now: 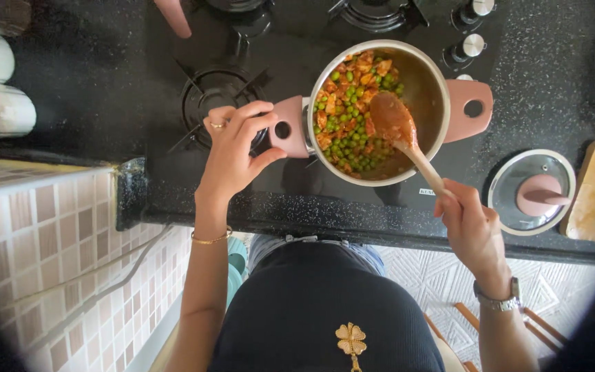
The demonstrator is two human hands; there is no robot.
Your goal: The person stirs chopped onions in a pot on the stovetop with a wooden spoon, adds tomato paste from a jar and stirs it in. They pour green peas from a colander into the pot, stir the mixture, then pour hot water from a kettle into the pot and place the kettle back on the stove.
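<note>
Left hand gripping pot handle, right hand (below) holding spoon

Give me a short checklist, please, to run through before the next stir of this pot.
1. Left hand steadies the pot by its pink handle: ok.
2. Right hand grips the spoon by its shaft: ok.
3. Spoon bowl is down in the peas: ok.
4. Pot sits squarely on its burner: cannot tell, burner hidden.
5. Lid is parked on the counter, apart from the pot: ok.
6. Flame is on: cannot tell.
</note>
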